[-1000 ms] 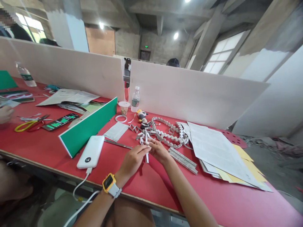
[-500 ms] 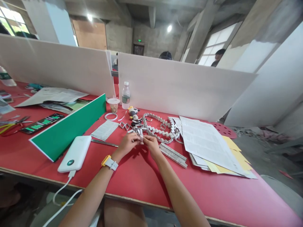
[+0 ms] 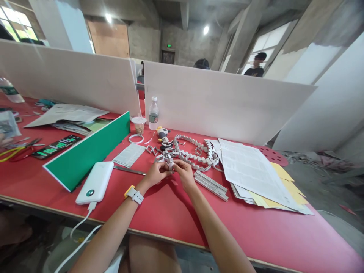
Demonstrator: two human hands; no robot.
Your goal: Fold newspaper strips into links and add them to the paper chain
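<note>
On the red counter, both hands meet over a small folded strip of printed paper: left hand and right hand pinch it between their fingers. Creases should probably be pressed firmly, aligned with the long zigzag paper chain just beyond.

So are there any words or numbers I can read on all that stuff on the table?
None can be read.
Printed sheets: lines of text, too small.
Folded paper: print, too small.
Bottle label: blurred.
Phone: green bars, no legible figures.
Power bank: a round mark, unreadable.
Green sign over the far door: blurred.
Strip held by the left hand and right hand: print too small.
</note>
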